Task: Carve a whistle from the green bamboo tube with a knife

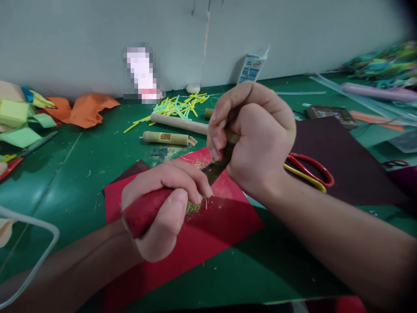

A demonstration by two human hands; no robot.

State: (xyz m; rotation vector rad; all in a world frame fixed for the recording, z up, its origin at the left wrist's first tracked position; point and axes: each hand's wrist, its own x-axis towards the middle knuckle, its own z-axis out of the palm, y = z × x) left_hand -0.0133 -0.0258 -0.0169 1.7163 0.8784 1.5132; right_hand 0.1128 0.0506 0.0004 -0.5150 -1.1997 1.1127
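The left hand (171,213) is wrapped around a thick, red, cylindrical handle (146,211), thumb and fingers closed about it. A dark, flat, blade-like strip (220,169) runs from beside its fingertips up to the right hand (260,134), whose fingers curl tightly over the strip's far end; what else lies inside that fist cannot be told. The handle and strip, which look like one tool, are held above a bright red rectangular sheet (228,230) on the green worktop (81,161).

Some paring appears done: fine, pale green-yellow shavings (194,207) lie on the red sheet below the left hand, with more crumbs beyond. Behind them, a short, pale bamboo tube (154,137) already has a rectangular opening cut in its side, and a small curved bamboo chip (193,141) lies at its right end. The piece being worked, if there is one, is hidden by the hands, so how much shaping is left cannot be judged. The smooth, pale wooden rod (179,123) and the scissors with red and yellow handles (317,167) lie apart from both hands.
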